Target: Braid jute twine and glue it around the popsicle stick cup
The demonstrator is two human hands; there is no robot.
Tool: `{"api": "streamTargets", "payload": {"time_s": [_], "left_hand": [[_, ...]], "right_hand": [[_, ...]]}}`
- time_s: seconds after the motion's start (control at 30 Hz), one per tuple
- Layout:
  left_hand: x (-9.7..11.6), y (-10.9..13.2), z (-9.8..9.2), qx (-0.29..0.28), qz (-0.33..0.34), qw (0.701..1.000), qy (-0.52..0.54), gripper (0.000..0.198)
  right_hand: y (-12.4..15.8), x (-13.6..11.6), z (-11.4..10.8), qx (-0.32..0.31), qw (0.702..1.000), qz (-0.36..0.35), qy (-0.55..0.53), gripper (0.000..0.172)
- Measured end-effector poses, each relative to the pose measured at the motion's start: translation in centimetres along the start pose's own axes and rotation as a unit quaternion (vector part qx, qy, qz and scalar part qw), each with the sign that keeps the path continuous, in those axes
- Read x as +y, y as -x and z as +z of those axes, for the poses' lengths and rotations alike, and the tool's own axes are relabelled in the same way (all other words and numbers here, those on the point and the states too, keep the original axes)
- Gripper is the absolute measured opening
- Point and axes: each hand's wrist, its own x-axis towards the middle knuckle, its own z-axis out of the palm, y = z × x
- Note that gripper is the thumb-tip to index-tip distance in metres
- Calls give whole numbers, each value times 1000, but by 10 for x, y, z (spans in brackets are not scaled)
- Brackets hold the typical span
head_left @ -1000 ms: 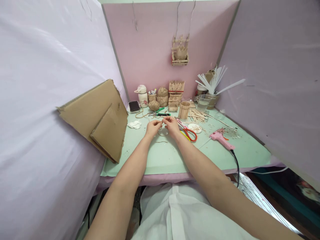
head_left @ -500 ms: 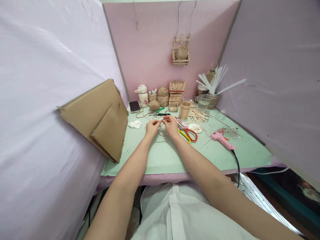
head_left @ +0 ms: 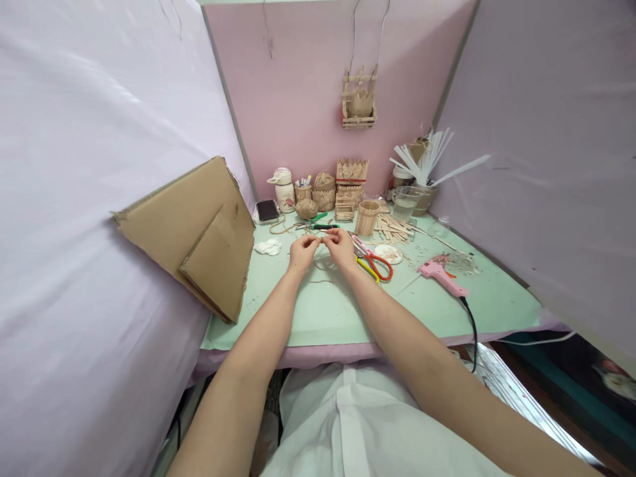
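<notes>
My left hand [head_left: 303,250] and my right hand [head_left: 340,246] meet over the middle of the table, fingertips pinched close together. Both pinch a thin piece of twine; its exact ends are too small to make out. A loop of twine [head_left: 325,263] lies on the table just below my fingers. Right beside my right hand rest scissors with red handles [head_left: 380,266] and a tool with yellow handles [head_left: 368,269]. Behind my hands are green-and-black pliers [head_left: 325,227] and a ball of twine [head_left: 307,209].
A pink glue gun [head_left: 444,278] lies on the right, its cord running over the front edge. Leaning cardboard [head_left: 199,232] stands at left. Toward the back are a stick cup [head_left: 367,218], wooden sticks [head_left: 392,228], a water cup [head_left: 405,204] and a white bottle [head_left: 284,190].
My fingertips have shifted very slightly while staying pinched together. The rest of the table looks the same.
</notes>
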Motion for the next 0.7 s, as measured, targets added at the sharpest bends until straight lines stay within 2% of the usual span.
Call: {"api": "streamTargets", "payload": {"time_s": [0.1,0.33,0.57,0.7], "left_hand": [[0,0,0,-4,-12,1000,3,11],[-5,-2,1,0,-8,1000,-12,12],[-1,0,1,-8,-31,999,-8,13],[0,0,1,-3,-46,999,16,15]], "right_hand": [[-1,2,-1,-5,999,16,-28,24],[-2,2,0,20,1000,1,-16,22],[-2,-1,0,14,996,49,-75,28],[-2,-2,1,7,995,52,-82,27]]}}
